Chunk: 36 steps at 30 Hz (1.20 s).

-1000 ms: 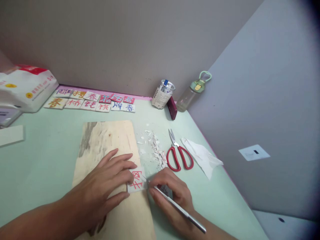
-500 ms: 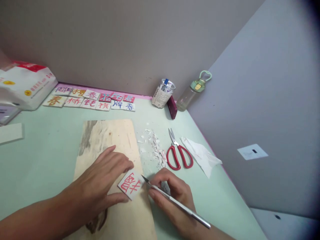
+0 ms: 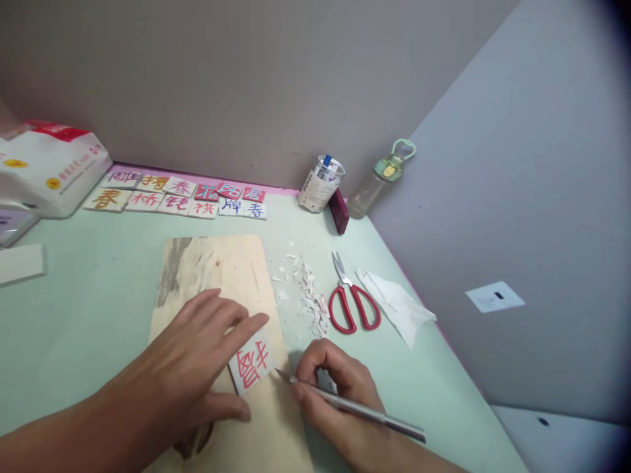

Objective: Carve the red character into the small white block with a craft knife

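On the wooden board (image 3: 231,263) lies a small white square tile (image 3: 252,364) with a red character drawn on it. My left hand (image 3: 202,355) spreads over the board, its index finger across the tile's upper edge and its thumb just below the lower corner, slightly apart from it. A silver craft knife (image 3: 355,406) is held like a pen by my right hand (image 3: 340,387). The blade tip points at the tile's right corner with a small gap between them.
Pale shavings (image 3: 310,295) lie right of the board, beside red-handled scissors (image 3: 352,295) and a crumpled tissue (image 3: 394,305). Several lettered tiles (image 3: 175,195) line the back. A tin (image 3: 321,187), a bottle (image 3: 377,184) and a white pack (image 3: 54,171) stand behind.
The tile has turned on the board and its red character now faces another way. My left index finger has stretched over it, the thumb has come away slightly, and the knife tip has dropped lower.
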Tool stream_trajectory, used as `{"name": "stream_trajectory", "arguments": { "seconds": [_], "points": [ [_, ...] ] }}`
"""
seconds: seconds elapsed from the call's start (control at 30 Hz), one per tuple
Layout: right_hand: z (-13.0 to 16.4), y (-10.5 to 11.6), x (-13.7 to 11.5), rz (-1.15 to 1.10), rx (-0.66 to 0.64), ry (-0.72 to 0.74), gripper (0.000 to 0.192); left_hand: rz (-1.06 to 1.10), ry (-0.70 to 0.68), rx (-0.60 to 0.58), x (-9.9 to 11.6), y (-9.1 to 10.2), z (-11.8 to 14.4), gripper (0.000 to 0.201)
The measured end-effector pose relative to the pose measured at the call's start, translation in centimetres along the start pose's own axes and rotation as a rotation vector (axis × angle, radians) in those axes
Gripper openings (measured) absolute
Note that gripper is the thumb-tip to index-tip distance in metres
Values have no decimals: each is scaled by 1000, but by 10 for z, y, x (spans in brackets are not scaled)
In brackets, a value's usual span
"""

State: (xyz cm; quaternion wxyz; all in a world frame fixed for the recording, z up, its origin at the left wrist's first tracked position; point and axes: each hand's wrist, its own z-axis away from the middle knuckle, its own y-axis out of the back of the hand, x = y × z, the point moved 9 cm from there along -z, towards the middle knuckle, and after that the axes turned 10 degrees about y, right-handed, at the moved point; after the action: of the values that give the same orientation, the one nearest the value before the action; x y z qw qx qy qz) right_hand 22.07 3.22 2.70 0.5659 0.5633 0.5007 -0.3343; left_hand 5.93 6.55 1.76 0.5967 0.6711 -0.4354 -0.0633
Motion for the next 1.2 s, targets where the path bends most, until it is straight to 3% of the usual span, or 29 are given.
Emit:
{"name": "stream_trajectory", "arguments": {
  "seconds": [0.17, 0.5, 0.67, 0.87, 1.2],
  "points": [
    [-1, -3, 4, 54, 13, 44, 12, 162, 10, -119, 0, -5, 2, 87],
    [-2, -9, 2, 114, -65, 164, 13, 210, 40, -174, -10, -18, 10, 92],
    [-3, -14, -7, 177, -149, 300, 16, 231, 53, -178, -8, -14, 6, 88],
    [-4, -18, -10, 201, -222, 362, 18, 246, 45, -169, -7, -11, 3, 82],
    [-2, -18, -12, 192, -200, 375, 19, 204, 40, -169, -4, -12, 3, 79]
  ]
}}
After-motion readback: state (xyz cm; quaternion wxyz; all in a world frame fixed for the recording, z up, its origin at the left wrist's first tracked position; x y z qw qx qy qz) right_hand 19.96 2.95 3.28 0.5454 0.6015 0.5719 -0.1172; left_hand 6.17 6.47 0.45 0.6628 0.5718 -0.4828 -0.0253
